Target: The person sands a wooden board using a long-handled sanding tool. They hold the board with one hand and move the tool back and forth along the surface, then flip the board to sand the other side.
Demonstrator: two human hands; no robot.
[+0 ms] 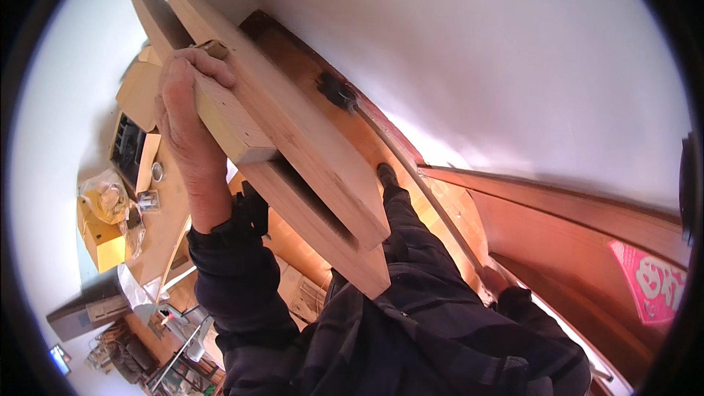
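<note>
My left hand [187, 103] is closed around a long light-wood piece [293, 161] made of parallel planks with a slot between them and a short block between, held raised in front of my body. My right hand [496, 279], low at the right, grips a long thin wooden pole [433, 207]. The pole runs up to a black head [337, 92] lying at the foot of the white wall, behind the planks.
At the left, a desk [158, 230] carries cardboard boxes [137, 84], a black device, bags and a yellow box [100, 238]. A wooden panel with a pink sign [645, 279] lines the right wall. My shoe [387, 174] stands on the wooden floor.
</note>
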